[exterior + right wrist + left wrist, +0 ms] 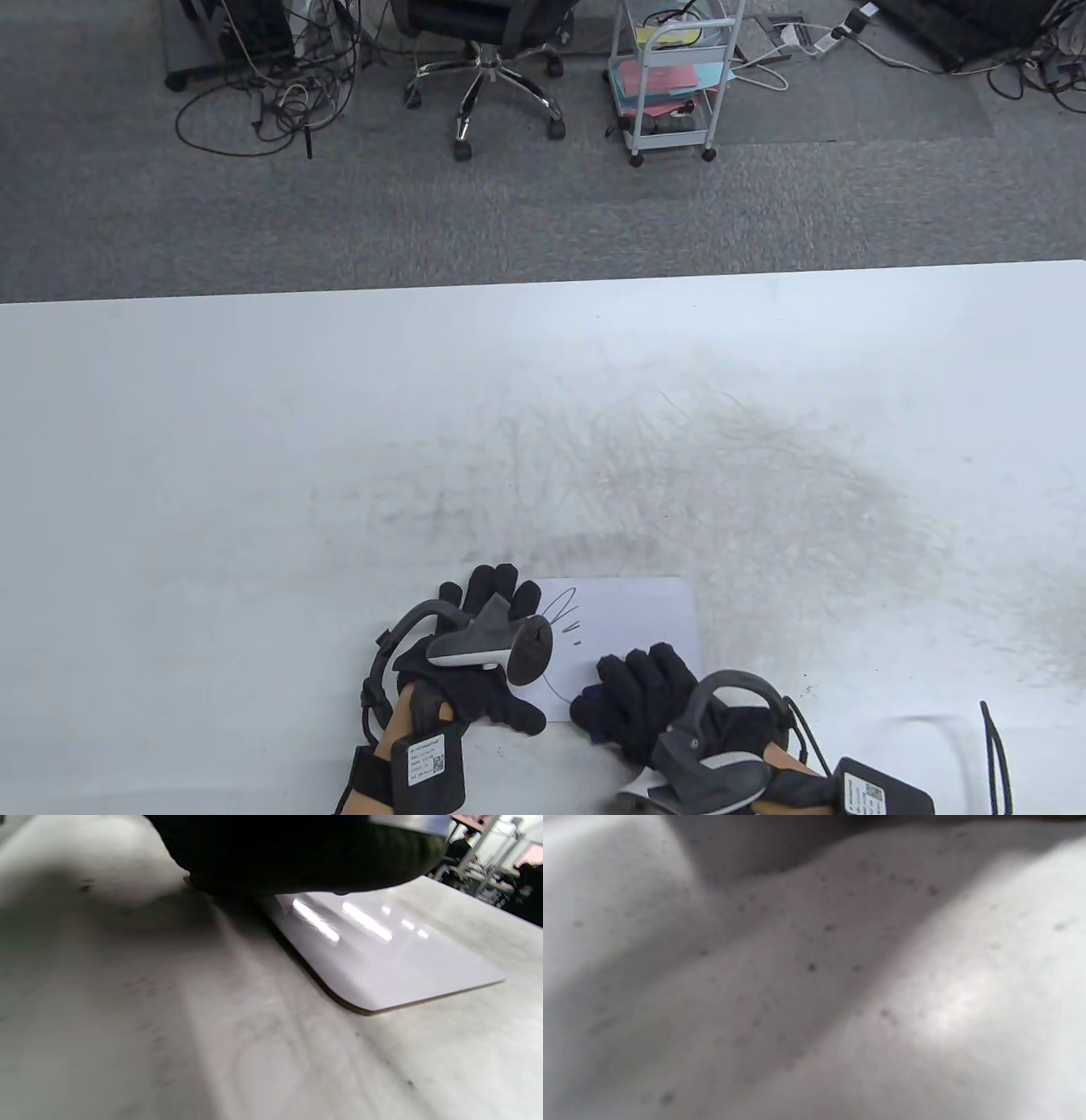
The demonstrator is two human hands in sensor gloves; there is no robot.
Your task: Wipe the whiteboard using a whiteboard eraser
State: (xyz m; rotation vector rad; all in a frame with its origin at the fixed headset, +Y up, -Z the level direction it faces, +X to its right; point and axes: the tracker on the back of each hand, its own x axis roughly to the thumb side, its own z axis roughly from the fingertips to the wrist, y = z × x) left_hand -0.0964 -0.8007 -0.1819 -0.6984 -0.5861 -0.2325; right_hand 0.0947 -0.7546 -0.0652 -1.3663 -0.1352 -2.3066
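A small white whiteboard (632, 615) lies flat on the table near the front edge, with black pen scribbles (562, 608) on its left part. My left hand (488, 645) rests flat on the board's left edge with the fingers spread. My right hand (649, 692) sits on the board's lower right part, fingers curled down over a dark blue whiteboard eraser (591, 706) that is mostly hidden. In the right wrist view the dark hand and eraser (297, 853) press on the glossy whiteboard (382, 955). The left wrist view shows only blurred table surface.
The white table (254, 475) bears grey smudges (764, 475) at the middle and right. A black cable (997, 747) lies at the front right. Beyond the far edge are carpet, an office chair (488, 59) and a white cart (674, 76).
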